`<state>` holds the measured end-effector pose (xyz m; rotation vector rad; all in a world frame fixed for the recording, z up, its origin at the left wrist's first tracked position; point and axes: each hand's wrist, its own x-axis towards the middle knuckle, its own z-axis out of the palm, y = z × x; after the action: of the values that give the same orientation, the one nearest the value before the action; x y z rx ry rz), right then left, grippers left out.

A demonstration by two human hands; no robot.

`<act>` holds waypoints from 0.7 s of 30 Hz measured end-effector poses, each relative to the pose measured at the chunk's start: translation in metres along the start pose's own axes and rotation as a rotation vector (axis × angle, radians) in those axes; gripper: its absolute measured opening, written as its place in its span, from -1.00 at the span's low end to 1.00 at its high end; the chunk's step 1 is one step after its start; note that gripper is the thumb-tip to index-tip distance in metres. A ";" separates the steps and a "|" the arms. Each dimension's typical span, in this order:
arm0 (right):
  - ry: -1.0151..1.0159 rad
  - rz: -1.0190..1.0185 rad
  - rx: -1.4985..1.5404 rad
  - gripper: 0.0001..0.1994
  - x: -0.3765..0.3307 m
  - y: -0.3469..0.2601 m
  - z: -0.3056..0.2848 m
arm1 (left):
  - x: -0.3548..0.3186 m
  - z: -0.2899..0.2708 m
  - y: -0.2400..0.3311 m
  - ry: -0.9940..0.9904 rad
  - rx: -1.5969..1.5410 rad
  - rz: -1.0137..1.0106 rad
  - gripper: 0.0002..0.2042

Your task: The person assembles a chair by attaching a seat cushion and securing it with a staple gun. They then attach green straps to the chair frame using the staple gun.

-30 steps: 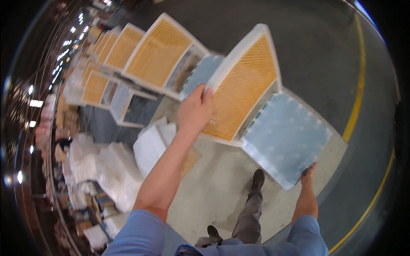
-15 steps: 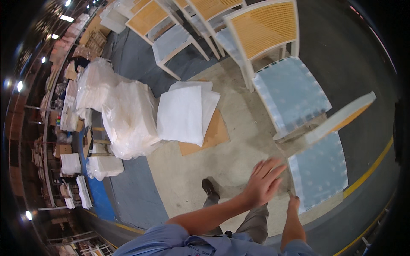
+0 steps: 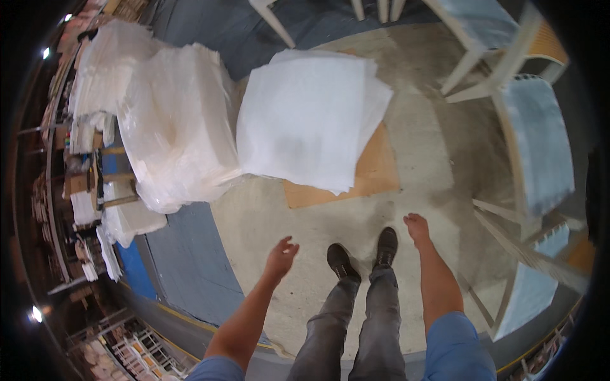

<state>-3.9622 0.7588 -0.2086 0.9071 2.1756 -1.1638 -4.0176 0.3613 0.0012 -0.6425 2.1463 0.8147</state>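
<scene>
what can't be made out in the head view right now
In the head view:
Brown cardboard: mostly covered by white sheets.
Plastic-wrapped stack: cloudy wrap blurs its contents.
Right hand: palm hidden by the hand itself.
Top chair legs: seats cut off by the upper edge.
Lowest chair's backrest: runs into the dark lens rim.
Shelf goods: too small and dim.

I see both bare forearms (image 3: 244,317) stretched forward, well apart, on either side of the legs (image 3: 381,324). The left grip (image 3: 283,257) hangs with its fingers loosely bent and parted; the right grip (image 3: 417,228) sits slightly farther forward, its fingers half curled inward, wrist nearly straight.
</scene>
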 end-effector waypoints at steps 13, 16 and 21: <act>0.255 0.127 -0.136 -0.34 0.192 -0.047 0.088 | -0.049 0.095 -0.070 -0.425 -0.322 -0.255 -0.52; 0.077 0.023 0.130 -0.45 0.178 -0.044 0.084 | -0.027 0.106 -0.083 -0.315 -0.574 -0.282 -0.52; 0.014 0.110 -0.003 -0.56 0.130 -0.028 0.096 | 0.029 0.139 -0.105 -0.368 -0.882 -0.530 -0.40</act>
<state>-4.0560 0.7066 -0.3321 1.0227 2.1090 -1.1046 -3.9024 0.3842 -0.1306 -1.3035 1.1285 1.4244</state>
